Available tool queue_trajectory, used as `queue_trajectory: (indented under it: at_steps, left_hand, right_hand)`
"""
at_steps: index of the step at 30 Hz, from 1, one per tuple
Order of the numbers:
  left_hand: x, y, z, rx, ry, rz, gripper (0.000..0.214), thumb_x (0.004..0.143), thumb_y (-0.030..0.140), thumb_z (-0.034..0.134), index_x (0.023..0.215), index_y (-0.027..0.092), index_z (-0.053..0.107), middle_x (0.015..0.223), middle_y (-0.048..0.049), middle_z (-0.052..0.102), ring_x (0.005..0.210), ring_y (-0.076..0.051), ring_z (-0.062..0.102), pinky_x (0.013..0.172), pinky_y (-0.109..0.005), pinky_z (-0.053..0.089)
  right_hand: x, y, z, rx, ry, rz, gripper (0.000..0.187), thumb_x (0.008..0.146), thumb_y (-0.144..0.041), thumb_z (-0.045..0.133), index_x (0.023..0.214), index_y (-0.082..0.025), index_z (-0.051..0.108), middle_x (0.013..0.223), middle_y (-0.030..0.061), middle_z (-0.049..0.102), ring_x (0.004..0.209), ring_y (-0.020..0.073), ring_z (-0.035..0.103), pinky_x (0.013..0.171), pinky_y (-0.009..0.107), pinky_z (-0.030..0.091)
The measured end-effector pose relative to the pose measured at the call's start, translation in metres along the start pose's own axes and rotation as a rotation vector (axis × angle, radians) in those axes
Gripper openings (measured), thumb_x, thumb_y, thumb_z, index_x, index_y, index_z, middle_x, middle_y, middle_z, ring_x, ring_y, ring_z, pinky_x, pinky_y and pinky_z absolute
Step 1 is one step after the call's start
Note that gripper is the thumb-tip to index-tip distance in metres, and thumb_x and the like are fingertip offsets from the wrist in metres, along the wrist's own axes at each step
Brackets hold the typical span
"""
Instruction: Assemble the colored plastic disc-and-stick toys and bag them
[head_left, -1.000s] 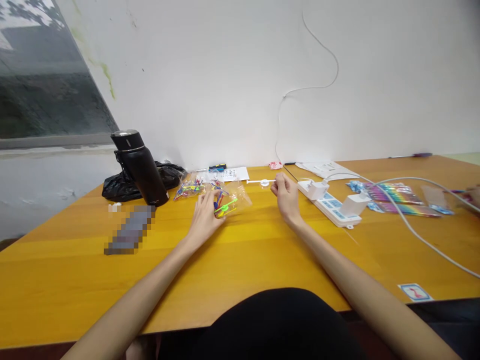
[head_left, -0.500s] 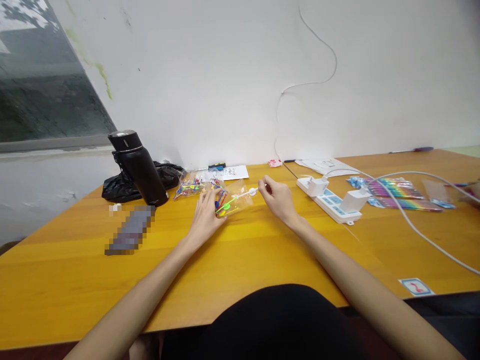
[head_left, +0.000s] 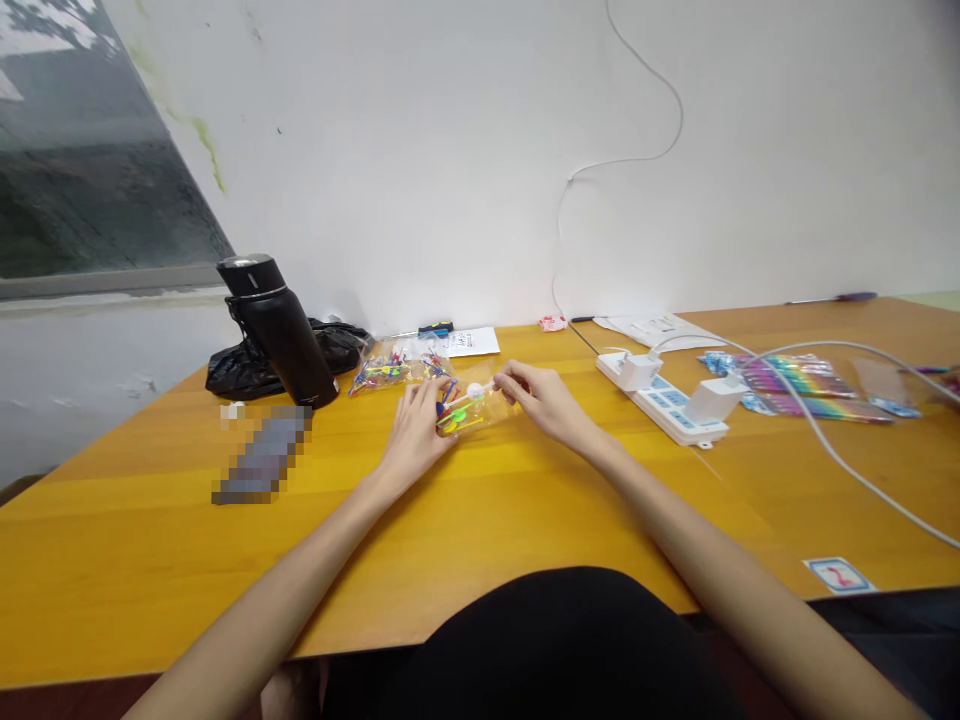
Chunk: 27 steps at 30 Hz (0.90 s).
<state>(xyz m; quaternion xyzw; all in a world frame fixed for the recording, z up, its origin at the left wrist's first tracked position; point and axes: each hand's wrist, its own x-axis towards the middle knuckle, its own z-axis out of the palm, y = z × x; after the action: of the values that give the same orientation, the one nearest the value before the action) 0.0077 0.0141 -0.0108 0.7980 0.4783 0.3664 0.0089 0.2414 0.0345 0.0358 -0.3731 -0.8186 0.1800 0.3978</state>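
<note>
both hands at a small clear bag (head_left: 484, 413) of coloured bits, mid-desk

the bag lies flat on the desk (head_left: 480, 520) between the hands. the left hand (head_left: 415, 432) rests on its left edge, fingers stretched out and not clenched. the right hand (head_left: 541, 402) has its fingers pinched on a white stick (head_left: 480, 388), whose round end sits over the bag's top. just behind lies a second bag (head_left: 390, 366), farther left a black flask (head_left: 276, 330), and off to the right a power strip (head_left: 664, 400).
</note>
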Motion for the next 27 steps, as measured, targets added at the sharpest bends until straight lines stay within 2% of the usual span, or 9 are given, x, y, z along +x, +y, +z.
queue_trajectory:
  at_steps: [6, 12, 16, 18, 20, 23, 25, 27]
  left_hand:
    - [-0.001, 0.002, -0.001, 0.0, -0.006, 0.006, 0.072, 0.072, 0.013, 0.069, 0.138, 0.026, 0.044, 0.136, -0.0089, 0.057, 0.121, -0.032, 0.048, 0.102, -0.048, 0.043]
    - [-0.002, 0.01, -0.001, -0.027, -0.01, 0.028, 0.074, 0.072, 0.01, 0.067, 0.14, 0.027, 0.043, 0.137, -0.0094, 0.057, 0.124, -0.033, 0.047, 0.102, -0.049, 0.043]
    - [-0.003, 0.014, -0.001, -0.067, -0.01, 0.028, 0.074, 0.073, 0.011, 0.067, 0.141, 0.027, 0.042, 0.136, -0.0099, 0.058, 0.124, -0.032, 0.047, 0.102, -0.049, 0.043]
    - [-0.002, 0.012, -0.001, -0.093, 0.0, 0.008, 0.073, 0.072, 0.013, 0.069, 0.139, 0.027, 0.044, 0.135, -0.0097, 0.058, 0.122, -0.032, 0.048, 0.102, -0.049, 0.043]
    - [-0.001, 0.009, 0.0, -0.114, 0.023, -0.021, 0.071, 0.071, 0.014, 0.07, 0.136, 0.027, 0.046, 0.133, -0.0093, 0.058, 0.12, -0.032, 0.05, 0.102, -0.05, 0.044]
    - [0.001, 0.005, 0.0, -0.129, 0.064, -0.063, 0.066, 0.072, 0.016, 0.071, 0.133, 0.027, 0.047, 0.131, -0.0087, 0.059, 0.117, -0.031, 0.052, 0.1, -0.048, 0.044]
    - [0.002, 0.003, 0.0, -0.133, 0.083, -0.085, 0.064, 0.074, 0.018, 0.071, 0.132, 0.026, 0.046, 0.131, -0.0084, 0.058, 0.117, -0.03, 0.052, 0.101, -0.048, 0.044]
    - [0.002, 0.004, 0.0, -0.135, 0.098, -0.109, 0.065, 0.075, 0.02, 0.072, 0.134, 0.026, 0.044, 0.133, -0.0086, 0.057, 0.119, -0.03, 0.051, 0.102, -0.047, 0.043]
  right_hand:
    - [0.003, 0.006, 0.001, 0.008, -0.097, -0.069, 0.031, 0.098, -0.042, 0.055, 0.095, -0.02, 0.076, 0.089, 0.0069, 0.073, 0.081, 0.0204, 0.059, 0.075, 0.032, 0.043]
    - [0.001, 0.001, 0.003, 0.131, -0.079, -0.05, 0.022, 0.092, -0.042, 0.067, 0.1, -0.026, 0.081, 0.091, 0.0041, 0.077, 0.081, 0.0205, 0.061, 0.077, 0.034, 0.045]
    - [0.0, -0.004, 0.004, 0.191, -0.105, -0.036, 0.022, 0.091, -0.041, 0.068, 0.108, -0.032, 0.079, 0.105, 0.0023, 0.078, 0.088, 0.0221, 0.065, 0.082, 0.036, 0.046]
    - [-0.001, -0.007, 0.002, 0.192, -0.074, -0.025, 0.027, 0.093, -0.039, 0.065, 0.117, -0.033, 0.076, 0.111, 0.0029, 0.077, 0.093, 0.0227, 0.065, 0.085, 0.037, 0.046]
    - [-0.001, -0.01, 0.001, 0.181, 0.019, -0.016, 0.029, 0.097, -0.039, 0.059, 0.122, -0.031, 0.073, 0.112, 0.0045, 0.076, 0.098, 0.0229, 0.064, 0.089, 0.038, 0.046]
    - [-0.002, -0.013, -0.001, 0.123, 0.13, -0.075, 0.03, 0.102, -0.039, 0.05, 0.117, -0.029, 0.074, 0.114, 0.006, 0.07, 0.11, 0.0238, 0.059, 0.1, 0.041, 0.042]
    - [-0.003, -0.013, 0.0, 0.077, 0.147, -0.128, 0.029, 0.102, -0.039, 0.051, 0.112, -0.029, 0.075, 0.119, 0.0072, 0.064, 0.116, 0.0247, 0.055, 0.105, 0.042, 0.041]
    - [-0.003, -0.012, 0.001, 0.065, 0.116, -0.144, 0.027, 0.1, -0.041, 0.055, 0.112, -0.028, 0.075, 0.12, 0.0082, 0.06, 0.112, 0.0238, 0.057, 0.102, 0.041, 0.045]
